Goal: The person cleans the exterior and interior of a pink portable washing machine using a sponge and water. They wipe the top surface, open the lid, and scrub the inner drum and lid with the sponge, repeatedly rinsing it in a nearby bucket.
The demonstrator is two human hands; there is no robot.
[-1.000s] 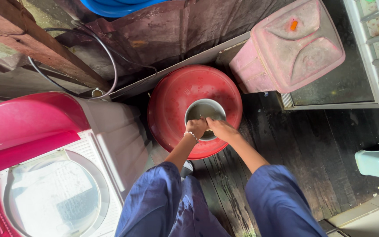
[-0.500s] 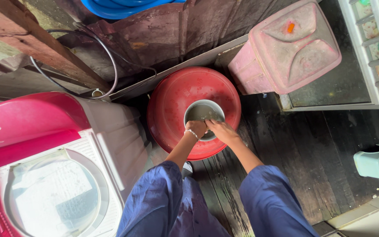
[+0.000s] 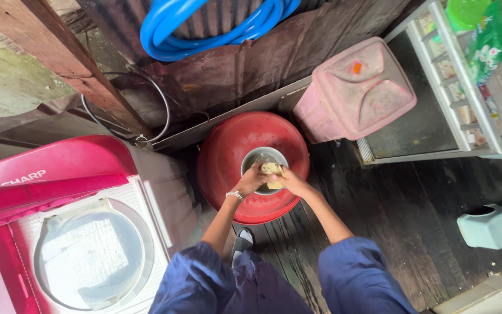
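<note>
Looking down, I see my left hand and right hand meeting over a small round metal bowl, both closed around a yellowish sponge-like lump held just above the bowl's near rim. That bowl sits inside a wide round red plastic basin on dark wooden floorboards. A pink plastic jerrycan lies just beside the basin, a red-lidded washing machine stands to my left, and a coiled blue hose hangs above

Both hands on yellow sponge over bowl
</note>
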